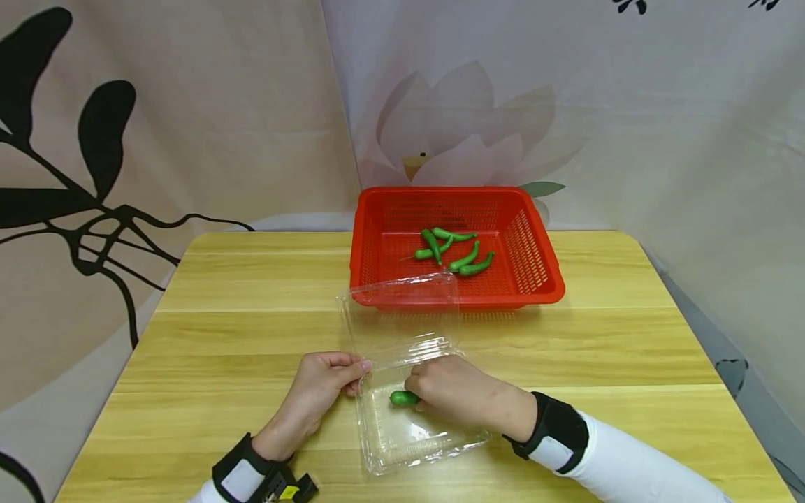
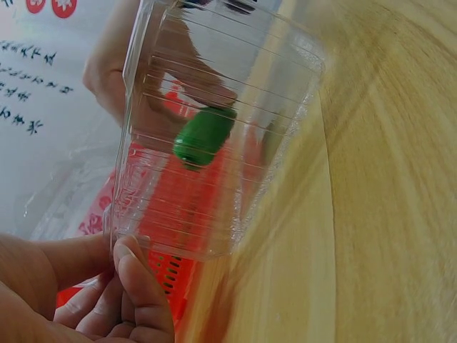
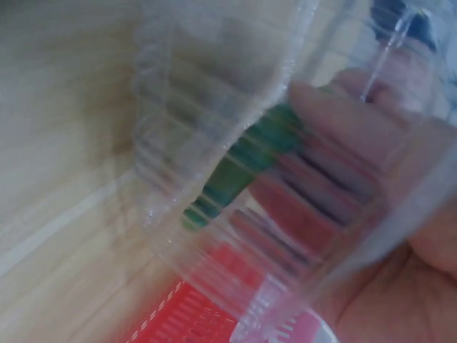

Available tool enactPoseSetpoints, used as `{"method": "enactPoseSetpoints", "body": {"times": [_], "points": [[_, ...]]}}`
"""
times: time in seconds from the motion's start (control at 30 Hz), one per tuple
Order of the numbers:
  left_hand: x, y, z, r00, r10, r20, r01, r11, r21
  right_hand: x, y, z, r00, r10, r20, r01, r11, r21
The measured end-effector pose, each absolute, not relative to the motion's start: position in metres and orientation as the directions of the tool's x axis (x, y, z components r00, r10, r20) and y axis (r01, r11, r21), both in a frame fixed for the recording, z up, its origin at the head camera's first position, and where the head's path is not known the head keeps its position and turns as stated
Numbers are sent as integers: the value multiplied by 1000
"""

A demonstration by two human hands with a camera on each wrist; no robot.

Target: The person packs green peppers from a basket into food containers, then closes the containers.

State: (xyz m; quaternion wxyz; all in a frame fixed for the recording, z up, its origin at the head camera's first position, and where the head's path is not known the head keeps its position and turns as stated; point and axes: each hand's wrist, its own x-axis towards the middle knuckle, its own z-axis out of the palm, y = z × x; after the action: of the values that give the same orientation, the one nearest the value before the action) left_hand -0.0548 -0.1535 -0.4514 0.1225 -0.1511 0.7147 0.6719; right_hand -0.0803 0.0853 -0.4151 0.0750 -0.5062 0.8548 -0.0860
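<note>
A clear plastic clamshell box point(image 1: 402, 447) lies on the table with its lid point(image 1: 402, 318) folded back toward the red basket. With thumb and fingers, my left hand point(image 1: 323, 384) pinches the box's left rim near the hinge; the left wrist view shows this pinch at the rim close up. My right hand point(image 1: 462, 391) reaches inside the box and holds a green chili pepper point(image 1: 404, 398), whose one end sticks out to the left of the fingers. Seen through the ribbed plastic in the right wrist view, the pepper point(image 3: 246, 161) lies against the fingers, somewhat blurred.
Behind the box stands a red perforated basket point(image 1: 544, 269) with several green chili peppers point(image 1: 464, 258) inside. The lid's far edge overlaps the basket's front rim in the head view. A wooden table point(image 1: 239, 335) carries everything, with a printed cloth point(image 1: 264, 105) hanging behind.
</note>
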Motion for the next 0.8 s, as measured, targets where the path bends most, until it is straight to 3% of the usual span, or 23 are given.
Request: {"method": "enactPoseSetpoints", "body": {"times": [0.8], "points": [[-54,-154,-450,-926,-45,-374,-376,41,926,-79,86,-421,-446,-894,-38,-883,447,-147]]}}
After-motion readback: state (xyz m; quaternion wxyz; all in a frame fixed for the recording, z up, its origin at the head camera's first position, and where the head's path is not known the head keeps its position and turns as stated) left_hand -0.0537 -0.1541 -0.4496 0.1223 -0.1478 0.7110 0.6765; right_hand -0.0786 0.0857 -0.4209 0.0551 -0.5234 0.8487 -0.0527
